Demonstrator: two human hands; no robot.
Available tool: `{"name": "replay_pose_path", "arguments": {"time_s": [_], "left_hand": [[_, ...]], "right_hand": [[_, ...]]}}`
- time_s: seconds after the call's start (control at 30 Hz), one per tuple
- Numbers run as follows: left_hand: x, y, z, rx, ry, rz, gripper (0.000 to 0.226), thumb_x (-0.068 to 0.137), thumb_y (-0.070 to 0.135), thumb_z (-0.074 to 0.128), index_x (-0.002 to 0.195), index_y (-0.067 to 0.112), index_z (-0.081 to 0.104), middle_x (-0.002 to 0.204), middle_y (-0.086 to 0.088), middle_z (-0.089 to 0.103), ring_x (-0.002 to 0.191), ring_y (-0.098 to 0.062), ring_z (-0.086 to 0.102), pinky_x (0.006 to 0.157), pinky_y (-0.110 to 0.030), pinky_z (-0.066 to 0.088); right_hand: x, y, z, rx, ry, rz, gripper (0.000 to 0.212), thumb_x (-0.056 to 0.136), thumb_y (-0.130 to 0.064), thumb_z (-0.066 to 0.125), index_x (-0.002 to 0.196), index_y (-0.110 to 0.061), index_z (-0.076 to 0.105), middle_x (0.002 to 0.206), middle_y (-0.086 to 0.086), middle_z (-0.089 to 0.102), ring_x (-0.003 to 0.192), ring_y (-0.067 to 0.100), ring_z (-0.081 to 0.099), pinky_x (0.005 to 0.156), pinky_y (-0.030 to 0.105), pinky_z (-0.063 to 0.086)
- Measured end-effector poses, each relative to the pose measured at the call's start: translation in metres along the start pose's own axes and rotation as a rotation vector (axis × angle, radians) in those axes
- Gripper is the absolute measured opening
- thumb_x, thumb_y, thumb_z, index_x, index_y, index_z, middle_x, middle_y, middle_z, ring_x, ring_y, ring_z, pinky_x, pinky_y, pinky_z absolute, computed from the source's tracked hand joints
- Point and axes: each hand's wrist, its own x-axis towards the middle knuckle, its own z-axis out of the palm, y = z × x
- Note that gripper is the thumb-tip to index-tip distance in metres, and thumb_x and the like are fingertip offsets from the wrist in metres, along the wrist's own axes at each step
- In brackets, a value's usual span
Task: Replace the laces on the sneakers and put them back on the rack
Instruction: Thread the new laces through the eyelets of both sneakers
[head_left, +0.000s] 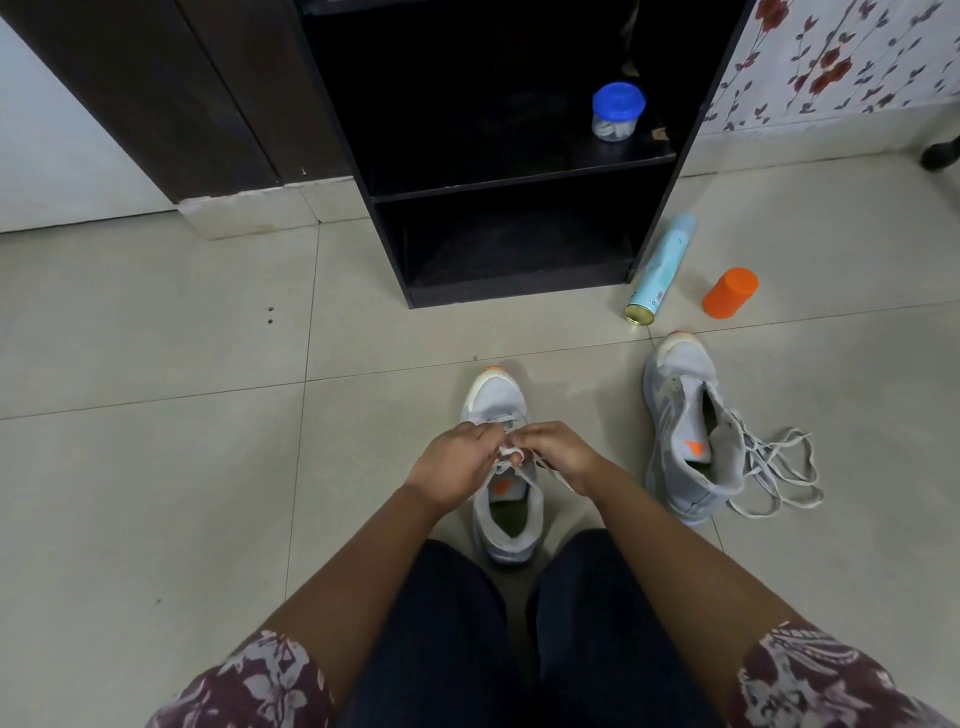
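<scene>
Grey sneaker (497, 399), orange toe tip, green insole, white lace (521, 466) over tongue

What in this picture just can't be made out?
Head view, the only one:
- Eyelets of the near sneaker and where the lace runs: covered by the left hand and right hand, which both pinch the lace.
- Contents of the blue-lidded jar on the rack: too small and dim.
- Label of the spray can: too small.
- The dark object at the right edge: cut off by the frame.

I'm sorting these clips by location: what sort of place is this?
Probably a room at home: tiled floor, a dark shoe rack, flowered wallpaper. The left hand and right hand pinch the laces of a sneaker.
</scene>
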Motion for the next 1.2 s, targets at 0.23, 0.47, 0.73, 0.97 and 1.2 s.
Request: {"name": "replay_pose_path", "arguments": {"time_s": [0.23, 0.47, 0.73, 0.97, 1.2], "left_hand": [[0.009, 0.003, -0.006, -0.877, -0.179, -0.668, 0.028, 0.078, -0.001, 0.067, 0.067, 0.014, 0.046, 0.071, -0.004, 0.056, 0.065, -0.014, 0.052, 0.057, -0.02, 0.039], [0.01, 0.002, -0.007, -1.251, -0.233, -1.024, 0.026, 0.082, -0.004, 0.059, 0.068, 0.014, 0.047, 0.06, 0.0, 0.04, 0.052, -0.01, 0.03, 0.05, -0.023, 0.025], [0.003, 0.009, -0.008, -1.161, -0.127, -0.962, 0.016, 0.083, 0.002, 0.067, 0.075, 0.007, 0.056, 0.081, -0.005, 0.064, 0.076, -0.016, 0.06, 0.063, -0.024, 0.051], [-0.008, -0.001, -0.002, -1.183, 0.068, -1.106, 0.01, 0.093, 0.007, 0.057, 0.085, 0.004, 0.055, 0.086, -0.007, 0.064, 0.067, -0.019, 0.061, 0.056, -0.031, 0.056], [-0.019, -0.015, 0.015, -0.779, -0.053, -0.932, 0.009, 0.091, 0.008, 0.058, 0.084, 0.011, 0.063, 0.08, -0.005, 0.062, 0.063, -0.016, 0.054, 0.056, -0.027, 0.053]], "right_hand": [[-0.008, 0.006, 0.008, -0.164, 0.129, -0.124, 0.01, 0.098, -0.015, 0.049, 0.09, -0.012, 0.056, 0.091, 0.001, 0.059, 0.087, 0.016, 0.056, 0.071, 0.017, 0.045], [-0.034, 0.025, 0.024, -0.409, 0.24, -0.169, 0.035, 0.095, -0.05, 0.047, 0.091, -0.02, 0.064, 0.092, -0.002, 0.068, 0.087, 0.016, 0.062, 0.08, 0.034, 0.048], [-0.029, 0.019, 0.023, -0.11, 0.303, -0.121, 0.009, 0.079, -0.021, 0.077, 0.072, -0.019, 0.072, 0.08, -0.002, 0.074, 0.08, 0.014, 0.068, 0.082, 0.031, 0.056], [-0.037, 0.021, -0.009, 0.12, 0.355, 0.063, 0.021, 0.081, -0.01, 0.068, 0.063, -0.012, 0.057, 0.06, 0.003, 0.059, 0.053, 0.012, 0.046, 0.051, 0.022, 0.035], [-0.035, 0.03, 0.002, 0.304, 0.348, 0.146, 0.019, 0.085, -0.005, 0.055, 0.07, -0.015, 0.049, 0.067, 0.007, 0.051, 0.056, 0.017, 0.044, 0.05, 0.023, 0.031]]}}
